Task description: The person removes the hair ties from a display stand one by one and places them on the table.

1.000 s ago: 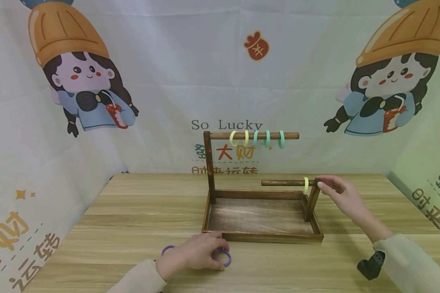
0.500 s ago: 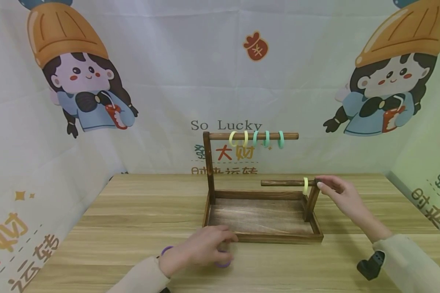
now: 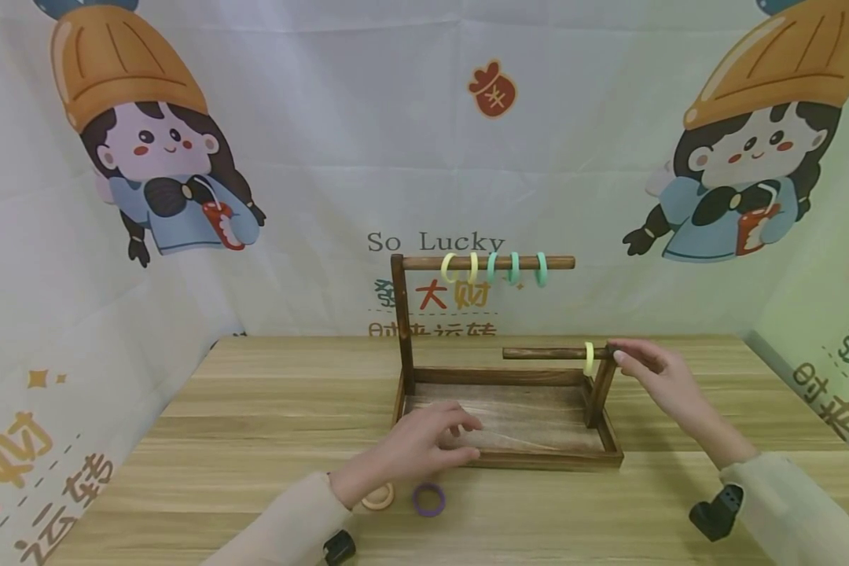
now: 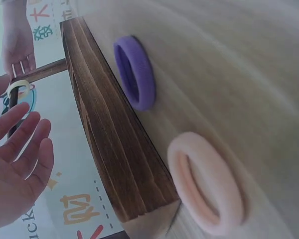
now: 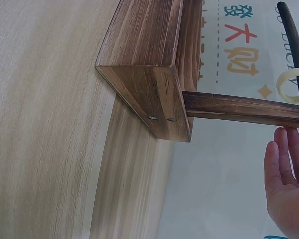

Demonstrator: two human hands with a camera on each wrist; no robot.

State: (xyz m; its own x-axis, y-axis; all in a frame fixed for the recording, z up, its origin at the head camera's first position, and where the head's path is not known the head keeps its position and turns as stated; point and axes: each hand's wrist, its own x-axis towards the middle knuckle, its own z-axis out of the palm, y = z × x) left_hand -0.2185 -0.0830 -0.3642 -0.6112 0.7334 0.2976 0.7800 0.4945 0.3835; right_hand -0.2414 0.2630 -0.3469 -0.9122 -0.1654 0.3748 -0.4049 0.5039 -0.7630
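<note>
My left hand [image 3: 428,440] hovers over the front rim of a dark wooden rack [image 3: 538,457], fingers loosely spread and holding nothing. Below it on the table lie a purple ring [image 3: 430,514] and a peach ring [image 3: 378,507], partly covered by the wrist; the left wrist view shows both whole. With thumb and fingertips, my right hand [image 3: 661,385] pinches the top of the rack's short right post [image 3: 601,393]. One pale yellow ring [image 3: 589,359] hangs on the lower bar [image 3: 538,354] beside that hand.
Two yellow rings [image 3: 474,268] and three green rings [image 3: 514,268] hang on the upper bar [image 3: 562,262], carried by a tall left post [image 3: 402,330]. A printed cloth [image 3: 325,196] stands behind the wooden table [image 3: 269,409].
My left hand has risen off the purple ring and moved right and away from me, over the rack's rim. The peach ring has come into sight; another purple ring is now hidden. My right hand stays put.
</note>
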